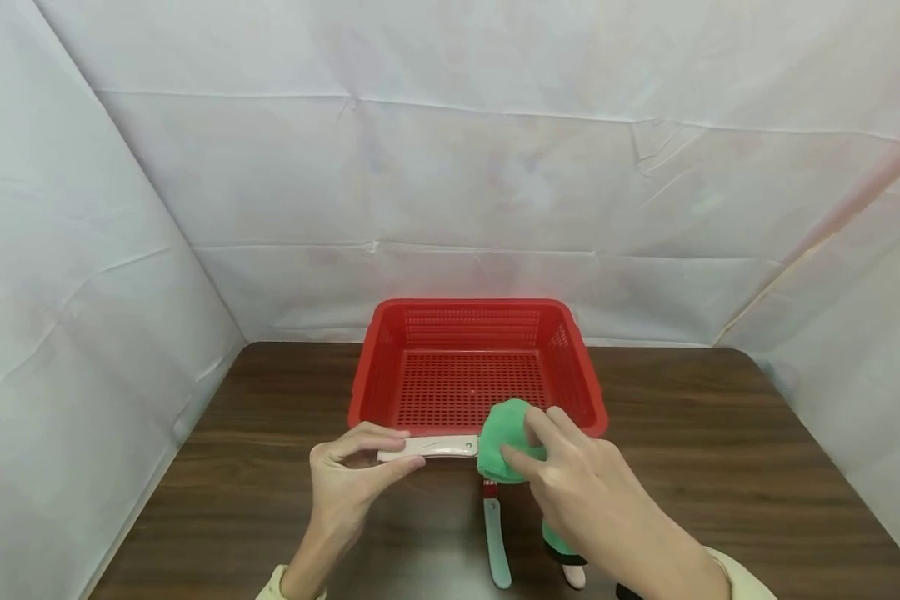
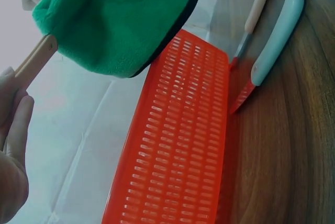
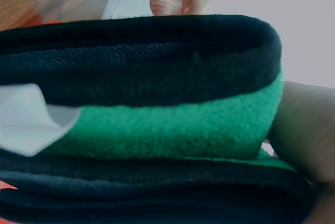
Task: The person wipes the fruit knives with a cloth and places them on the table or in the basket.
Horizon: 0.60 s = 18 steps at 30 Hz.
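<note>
My left hand (image 1: 345,475) pinches a knife by its pale pink handle (image 1: 435,447) between thumb and fingers, level above the near rim of the red basket. A green cloth (image 1: 504,442) with dark edging covers the other end of this knife, hiding the blade. My right hand (image 1: 581,475) grips the cloth around that end. In the left wrist view the handle (image 2: 37,62) runs up to the cloth (image 2: 115,25). Folded layers of the cloth (image 3: 172,130) with a white tag fill the right wrist view.
The red perforated basket (image 1: 596,392) stands at the back of the dark wooden table (image 1: 270,467). In front of it lie a knife with a light blue handle (image 1: 497,542) and one with a pink handle (image 1: 573,577), partly under hanging cloth. White sheeting (image 1: 480,183) surrounds the table.
</note>
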### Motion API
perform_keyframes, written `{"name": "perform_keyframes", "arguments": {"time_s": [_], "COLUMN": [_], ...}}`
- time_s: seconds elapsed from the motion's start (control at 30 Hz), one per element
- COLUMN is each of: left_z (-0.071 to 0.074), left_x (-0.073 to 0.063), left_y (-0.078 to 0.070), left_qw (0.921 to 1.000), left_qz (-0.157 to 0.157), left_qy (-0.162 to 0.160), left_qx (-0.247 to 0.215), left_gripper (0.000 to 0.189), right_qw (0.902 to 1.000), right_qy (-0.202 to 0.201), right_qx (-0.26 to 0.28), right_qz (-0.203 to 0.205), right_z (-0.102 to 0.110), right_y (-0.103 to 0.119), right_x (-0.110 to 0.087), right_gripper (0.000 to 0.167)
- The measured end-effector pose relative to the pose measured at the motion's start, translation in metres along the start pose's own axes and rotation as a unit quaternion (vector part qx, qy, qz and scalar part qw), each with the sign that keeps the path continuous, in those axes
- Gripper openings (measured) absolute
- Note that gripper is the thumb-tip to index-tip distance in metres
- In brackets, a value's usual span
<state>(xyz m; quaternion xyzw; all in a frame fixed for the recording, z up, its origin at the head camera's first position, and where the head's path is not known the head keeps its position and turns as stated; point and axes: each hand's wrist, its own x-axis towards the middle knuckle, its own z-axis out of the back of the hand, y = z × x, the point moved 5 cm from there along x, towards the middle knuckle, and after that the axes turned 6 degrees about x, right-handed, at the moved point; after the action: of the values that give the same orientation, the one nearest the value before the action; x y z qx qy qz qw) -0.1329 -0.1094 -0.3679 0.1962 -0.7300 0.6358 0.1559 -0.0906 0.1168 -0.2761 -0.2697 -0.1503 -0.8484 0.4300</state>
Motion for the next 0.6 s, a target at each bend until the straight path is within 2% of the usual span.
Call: {"name": "perform_keyframes", "arguments": {"time_s": [0.23, 0.43, 0.6], "left_z": [0.000, 0.003, 0.006], "left_x": [0.001, 0.002, 0.002], "left_y": [0.000, 0.001, 0.000], "left_qw": [1.0000, 0.9997, 1.0000], "left_qz": [0.002, 0.019, 0.005], "left_qy": [-0.004, -0.008, -0.007], "left_qx": [-0.002, 0.009, 0.002], "left_gripper": [0.024, 0.024, 0.024], "right_qw": [0.9991, 0.9992, 0.9992], "right_qy": [0.026, 0.014, 0.013], "right_qx": [-0.020, -0.026, -0.018], "right_qz": [-0.027, -0.026, -0.034], "right_z": [0.005, 0.008, 0.013], "right_y": [-0.008, -0.015, -0.020], "right_x": [-0.007, -0.012, -0.018], "right_gripper": [0.034, 0.033, 0.031]}}
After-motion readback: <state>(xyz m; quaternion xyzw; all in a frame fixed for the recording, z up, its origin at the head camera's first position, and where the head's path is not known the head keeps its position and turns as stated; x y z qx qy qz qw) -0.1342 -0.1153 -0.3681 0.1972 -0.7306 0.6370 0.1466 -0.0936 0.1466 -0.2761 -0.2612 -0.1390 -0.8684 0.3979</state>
